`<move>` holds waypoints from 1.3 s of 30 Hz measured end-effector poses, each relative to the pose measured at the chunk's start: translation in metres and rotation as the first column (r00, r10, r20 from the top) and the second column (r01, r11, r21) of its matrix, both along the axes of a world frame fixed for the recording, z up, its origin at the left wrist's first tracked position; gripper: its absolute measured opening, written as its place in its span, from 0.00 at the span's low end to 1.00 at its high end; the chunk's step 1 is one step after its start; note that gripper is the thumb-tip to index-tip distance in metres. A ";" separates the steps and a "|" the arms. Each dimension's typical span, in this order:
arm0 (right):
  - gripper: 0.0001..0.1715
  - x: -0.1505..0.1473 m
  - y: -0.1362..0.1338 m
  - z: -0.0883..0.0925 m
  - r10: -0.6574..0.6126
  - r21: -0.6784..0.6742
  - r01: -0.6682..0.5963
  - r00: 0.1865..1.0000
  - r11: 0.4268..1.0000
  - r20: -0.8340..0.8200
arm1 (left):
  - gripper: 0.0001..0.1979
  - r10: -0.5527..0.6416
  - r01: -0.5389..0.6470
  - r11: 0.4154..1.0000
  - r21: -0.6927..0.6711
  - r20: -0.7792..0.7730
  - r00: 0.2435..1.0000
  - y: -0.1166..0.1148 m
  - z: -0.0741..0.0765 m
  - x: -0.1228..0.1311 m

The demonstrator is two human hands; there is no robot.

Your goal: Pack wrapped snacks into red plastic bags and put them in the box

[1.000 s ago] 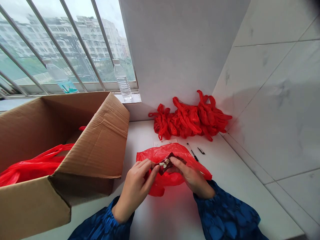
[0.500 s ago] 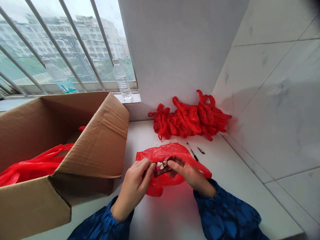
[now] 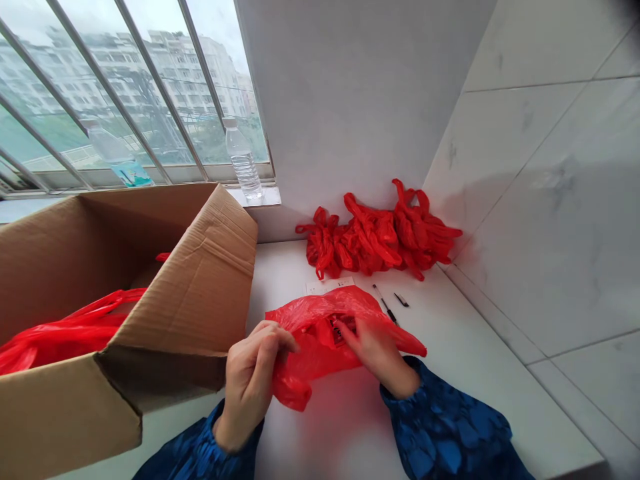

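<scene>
A thin red plastic bag [image 3: 320, 363] lies on the white table with its mouth held partly open. My left hand [image 3: 250, 377] is closed on the bag's left edge, fingers curled and pinching the film. Reaching into the mouth from the right, my right hand [image 3: 377, 353] grips a small dark red snack packet [image 3: 339, 331]. Only part of the packet shows among the bag's folds, and my right fingertips are partly hidden there.
A large open cardboard box [image 3: 200, 287] with red bags [image 3: 75, 337] inside stands at left. Several knotted red bags [image 3: 375, 233] lie against the wall. A pen [image 3: 384, 303], its cap [image 3: 401, 300] and a paper slip [image 3: 327, 285] lie behind the bag. Bottles [image 3: 243, 163] stand by the window.
My left hand has let go of the packet, moved left and taken the bag's edge. My right hand has brought the packet down into the bag's mouth.
</scene>
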State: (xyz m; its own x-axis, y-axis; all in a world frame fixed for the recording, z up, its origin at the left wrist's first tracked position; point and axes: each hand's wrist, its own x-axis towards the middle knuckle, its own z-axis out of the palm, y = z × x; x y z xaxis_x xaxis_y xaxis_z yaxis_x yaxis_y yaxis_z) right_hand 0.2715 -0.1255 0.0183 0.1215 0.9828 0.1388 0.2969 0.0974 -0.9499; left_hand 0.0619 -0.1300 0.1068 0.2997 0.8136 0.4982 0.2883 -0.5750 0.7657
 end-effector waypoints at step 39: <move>0.23 0.020 -0.016 0.033 0.429 0.021 -0.459 0.813 0.888 -0.394 | 0.15 0.116 -0.106 0.993 0.049 -0.429 0.896 0.015 -0.004 0.010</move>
